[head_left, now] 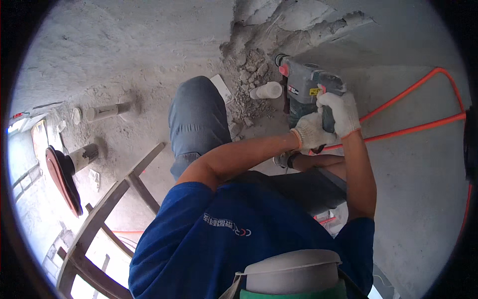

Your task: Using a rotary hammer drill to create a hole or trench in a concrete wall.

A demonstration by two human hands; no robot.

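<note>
A grey and dark green rotary hammer [304, 82] with a red knob lies at the upper right of the view, against the wall. Its front end points at broken masonry. My right hand [341, 110], in a white knitted glove, closes round its rear handle. Lower on the tool, near the handle's foot, my gloved left hand [313, 130] is wrapped on it too, its fingertips partly hidden. The bit is hard to make out. Beside the tool's body a short white pipe stub [267, 90] stands among rubble [255, 70].
An orange cable [413, 130] loops along the right. Broken wall [294, 22] gapes ahead. Further pipe stubs [103, 112] rise at left, near a brown disc-shaped object [63, 180]. A wooden frame [102, 209] stands at lower left. My bent knee [196, 109] is beside the rubble.
</note>
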